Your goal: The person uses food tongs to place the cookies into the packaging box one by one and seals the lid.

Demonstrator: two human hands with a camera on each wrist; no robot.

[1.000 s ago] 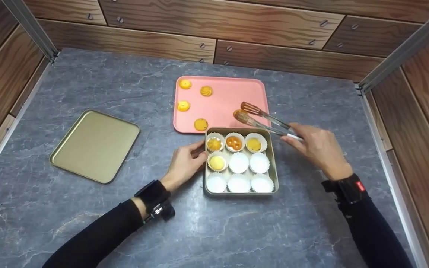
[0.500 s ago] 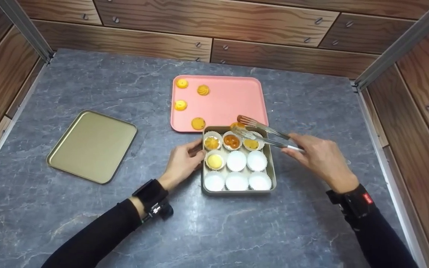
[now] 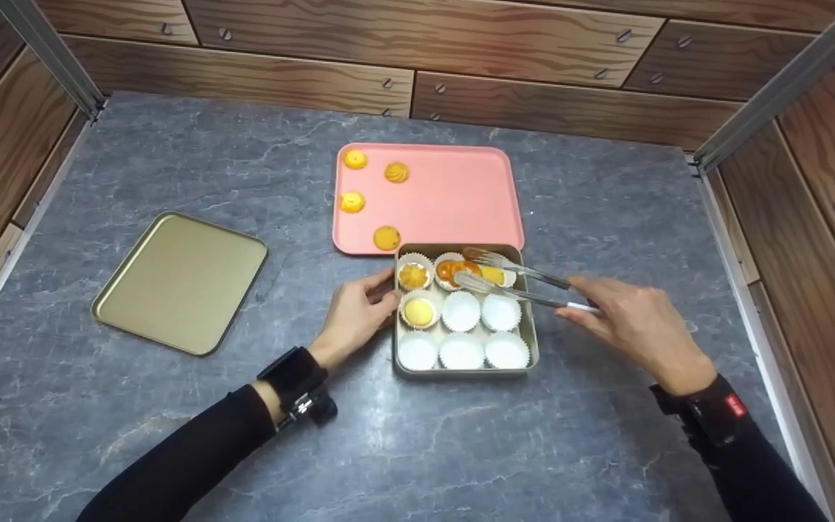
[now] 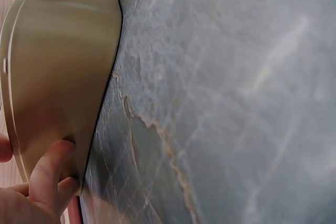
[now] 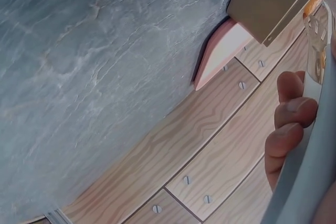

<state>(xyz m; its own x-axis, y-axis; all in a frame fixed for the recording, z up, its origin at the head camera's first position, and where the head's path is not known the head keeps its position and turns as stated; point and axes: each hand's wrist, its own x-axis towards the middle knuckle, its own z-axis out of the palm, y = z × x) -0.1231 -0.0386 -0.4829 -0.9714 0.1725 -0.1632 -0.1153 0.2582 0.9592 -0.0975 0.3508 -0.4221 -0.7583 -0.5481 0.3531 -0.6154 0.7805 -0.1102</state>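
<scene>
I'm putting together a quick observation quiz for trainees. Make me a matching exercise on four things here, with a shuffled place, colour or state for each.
1. tongs
2. tray
3. gold lid
4. left hand

A. flat, to the left of the box, apart from it
B. touching the side of the box
C. held in the right hand
D. pink

Pairs: 1-C, 2-D, 3-A, 4-B

The head view looks down and far from above; tilted wrist views, lower and nearer, share its square gold metal tin, the right one facing far.
</scene>
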